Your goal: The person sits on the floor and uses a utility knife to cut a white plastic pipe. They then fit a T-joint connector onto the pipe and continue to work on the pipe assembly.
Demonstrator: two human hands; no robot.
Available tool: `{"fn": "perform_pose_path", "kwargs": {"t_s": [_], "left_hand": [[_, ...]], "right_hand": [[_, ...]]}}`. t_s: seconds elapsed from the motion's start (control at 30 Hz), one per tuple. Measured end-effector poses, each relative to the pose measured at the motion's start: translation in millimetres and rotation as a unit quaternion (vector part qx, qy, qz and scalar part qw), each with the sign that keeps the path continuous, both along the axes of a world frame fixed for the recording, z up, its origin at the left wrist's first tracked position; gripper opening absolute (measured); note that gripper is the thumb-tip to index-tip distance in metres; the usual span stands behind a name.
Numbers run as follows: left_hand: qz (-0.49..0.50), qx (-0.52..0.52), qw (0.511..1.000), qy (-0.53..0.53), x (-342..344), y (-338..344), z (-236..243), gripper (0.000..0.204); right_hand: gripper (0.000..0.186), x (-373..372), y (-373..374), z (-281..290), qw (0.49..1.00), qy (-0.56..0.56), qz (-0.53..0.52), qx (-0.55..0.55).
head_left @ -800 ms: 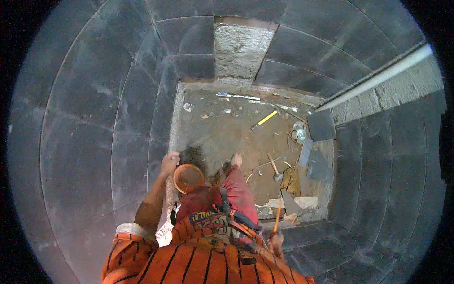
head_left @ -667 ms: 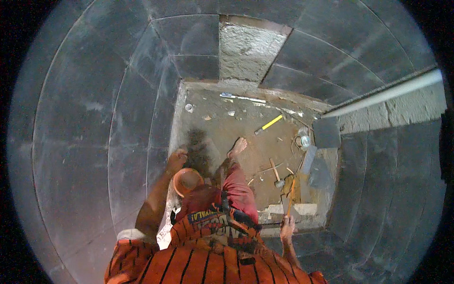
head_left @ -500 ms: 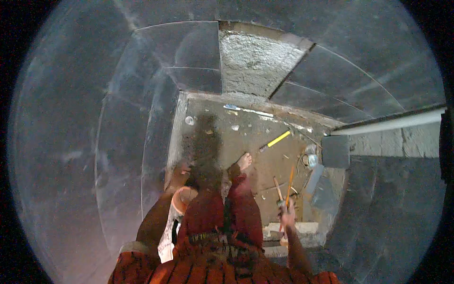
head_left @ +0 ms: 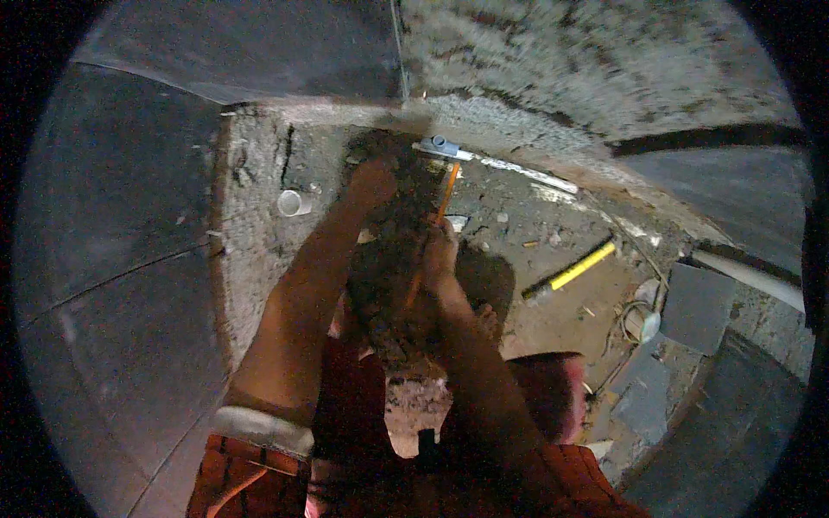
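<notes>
My right hand [head_left: 440,250] is closed around a long thin orange stick [head_left: 448,192]. One end of the stick points at the foot of the back wall; the other runs down past my wrist. My left hand [head_left: 373,183] is reached forward, low over the dirty floor, to the left of the stick. Deep shadow hides its fingers, so I cannot see what they touch. Just beyond both hands, by the wall, lies a grey pipe fitting [head_left: 439,145] on a white strip.
A white cup [head_left: 294,203] lies at left. To the right are a yellow-handled tool [head_left: 583,266], a coil with a pale roll [head_left: 641,322], a grey tile piece [head_left: 698,306] and a clear plastic sheet [head_left: 643,399]. Dark tiled walls [head_left: 112,216] close in; the back wall has bare cement [head_left: 587,69].
I have bent closer to the floor by the back wall. Both hands have moved forward, the right one carrying the orange stick inward from the right side. The left has left the orange pot.
</notes>
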State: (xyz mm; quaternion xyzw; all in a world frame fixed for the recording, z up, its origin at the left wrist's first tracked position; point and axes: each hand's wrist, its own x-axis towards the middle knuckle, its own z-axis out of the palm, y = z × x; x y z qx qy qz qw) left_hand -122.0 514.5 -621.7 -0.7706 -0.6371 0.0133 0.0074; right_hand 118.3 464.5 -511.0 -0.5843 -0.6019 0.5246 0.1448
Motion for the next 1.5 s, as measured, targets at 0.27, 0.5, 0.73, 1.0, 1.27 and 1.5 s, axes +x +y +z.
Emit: {"fn": "perform_pose_path", "kwargs": {"t_s": [0.27, 0.5, 0.73, 1.0, 1.27, 1.5], "left_hand": [[0.162, -0.155, 0.948, -0.225, 56, 108, 20, 0.03], [0.171, -0.039, 0.952, -0.252, 49, 102, 7, 0.032], [0.214, -0.089, 0.935, -0.268, 61, 115, 2, 0.033], [0.163, -0.035, 0.956, -0.241, 56, 124, -21, 0.024], [0.15, -0.01, 0.959, -0.242, 55, 111, 2, 0.022], [0.15, -0.004, 0.946, -0.286, 54, 112, -1, 0.023]], "right_hand": [[0.042, -29, -19, -123, 0.983, 0.043, -0.137, 0.112], [0.044, -41, -11, -142, 0.968, 0.079, -0.165, 0.174], [0.046, -24, 26, -159, 0.958, 0.097, -0.175, 0.208], [0.047, -33, 30, -162, 0.955, 0.05, -0.214, 0.199], [0.039, -27, 35, -146, 0.961, 0.043, -0.194, 0.193], [0.035, -29, 36, -128, 0.973, 0.009, -0.202, 0.115]]}}
